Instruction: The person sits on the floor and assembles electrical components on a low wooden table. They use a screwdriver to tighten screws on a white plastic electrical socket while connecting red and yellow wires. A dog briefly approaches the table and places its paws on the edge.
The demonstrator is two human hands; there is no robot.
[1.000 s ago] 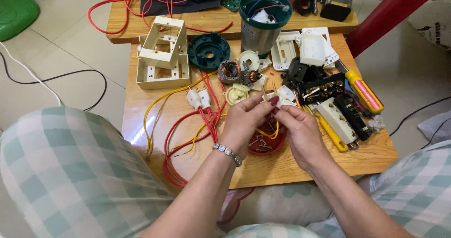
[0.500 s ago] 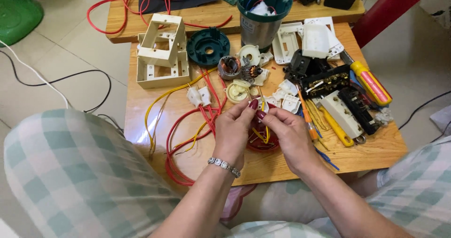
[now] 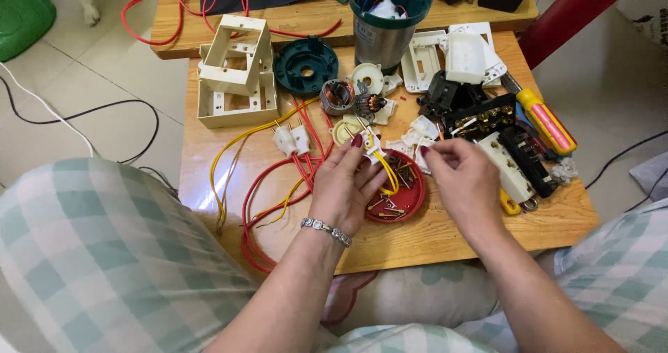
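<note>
At the tabletop's (image 3: pixel 445 238) far-left corner stand two cream boxes (image 3: pixel 236 74), one tilted on the other. Yellow and red wires (image 3: pixel 268 193) loop along the left edge toward the near edge, ending in two white plugs (image 3: pixel 292 140). Behind them lies a green disc (image 3: pixel 305 64), with a steel can (image 3: pixel 384 26) at the far edge. The left hand (image 3: pixel 348 186), wearing a bracelet (image 3: pixel 327 231), pinches a small white part with yellow leads (image 3: pixel 379 161) over a red lid (image 3: pixel 396 196) of screws near the middle of the near edge. Just beside it, the right hand (image 3: pixel 463 179) is curled, fingertips pinched together; what they hold is too small to tell. A screwdriver (image 3: pixel 546 120) lies by the right edge.
</note>
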